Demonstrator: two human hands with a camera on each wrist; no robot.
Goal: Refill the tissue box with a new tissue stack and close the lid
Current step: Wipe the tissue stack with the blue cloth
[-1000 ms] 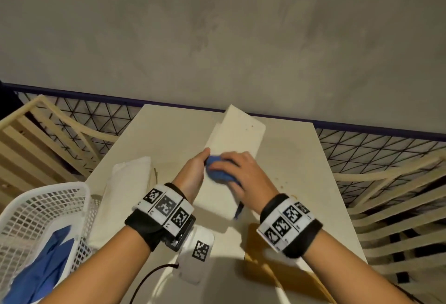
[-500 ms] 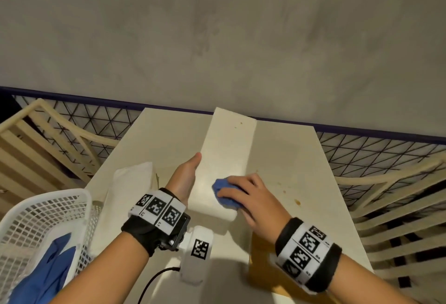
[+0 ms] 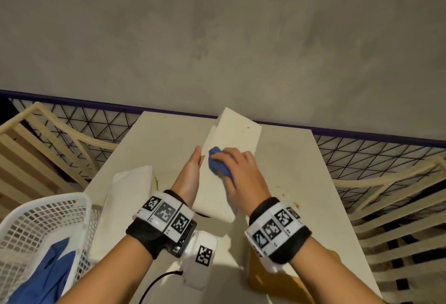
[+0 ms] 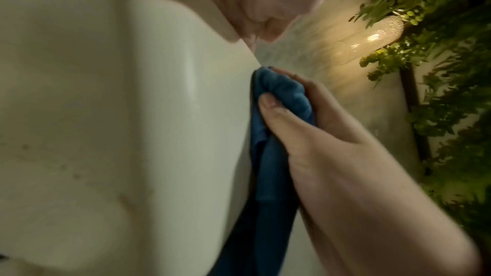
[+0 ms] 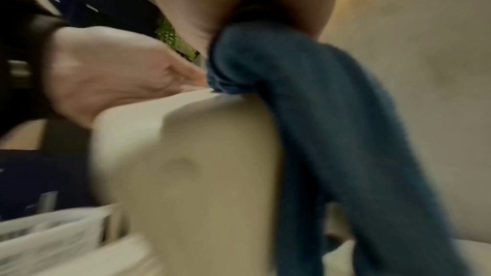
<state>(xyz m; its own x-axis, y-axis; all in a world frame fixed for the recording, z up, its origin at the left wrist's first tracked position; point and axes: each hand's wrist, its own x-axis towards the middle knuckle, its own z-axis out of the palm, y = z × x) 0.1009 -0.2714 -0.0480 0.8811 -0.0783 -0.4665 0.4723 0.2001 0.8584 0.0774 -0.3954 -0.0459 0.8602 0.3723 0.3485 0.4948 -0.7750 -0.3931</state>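
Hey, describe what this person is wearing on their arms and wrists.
Both forearms are bare, with no sleeves. Each wrist carries a black band topped by a white strip of square black-and-white markers; the right wrist has the same. Under the left wrist hangs a white camera unit with its own marker and a black cable.

**Cream tissue box held up off the table**

The tissue box (image 3: pixel 235 139) is a long, smooth cream-white thing with rounded corners, tilted so one flat face points up, with a few small brownish specks on it. The new tissue stack (image 3: pixel 130 188) is white and soft-looking, lying flat on the table just left of the box.
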